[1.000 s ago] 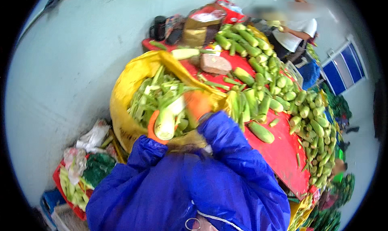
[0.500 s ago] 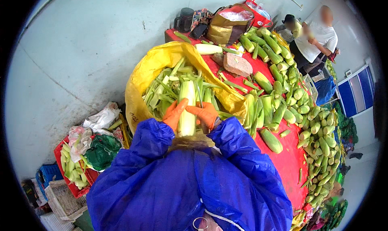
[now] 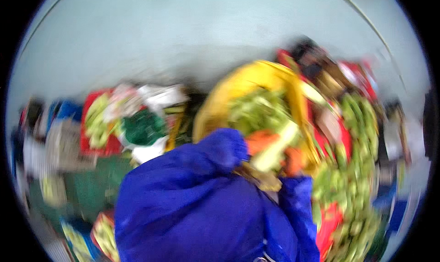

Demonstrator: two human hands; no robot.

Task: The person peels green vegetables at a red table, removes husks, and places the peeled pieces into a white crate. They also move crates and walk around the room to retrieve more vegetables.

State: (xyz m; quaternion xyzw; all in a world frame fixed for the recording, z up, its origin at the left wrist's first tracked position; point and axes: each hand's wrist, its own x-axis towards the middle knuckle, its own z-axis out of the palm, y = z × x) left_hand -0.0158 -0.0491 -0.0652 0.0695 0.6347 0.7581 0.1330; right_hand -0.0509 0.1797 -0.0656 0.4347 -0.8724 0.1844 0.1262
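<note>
Motion blurs the whole view. A pale green ear of corn (image 3: 274, 148) lies tilted in front of me, its upper end leaning right. My left hand (image 3: 261, 141), in an orange glove, is closed on its left side. On the other side, touching or close to the ear, is my right hand (image 3: 293, 161), also gloved in orange; its fingers are too smeared to read. Just beyond them stands a wide yellow sack (image 3: 219, 99), its mouth gaping, with a heap of green husks (image 3: 259, 107) inside.
Right of the sack, a red-covered table (image 3: 331, 225) bears many green corn ears (image 3: 350, 188), a brick (image 3: 329, 124) and bags (image 3: 332, 80). To the left are a red crate (image 3: 87, 142) of corn with plastic bags (image 3: 160, 97) beside it, and a pale crate (image 3: 68, 142).
My view has swung left, so the sack and table appear farther right and turned. The ear of corn now leans right in the picture. The thin blade near my right hand no longer shows.
</note>
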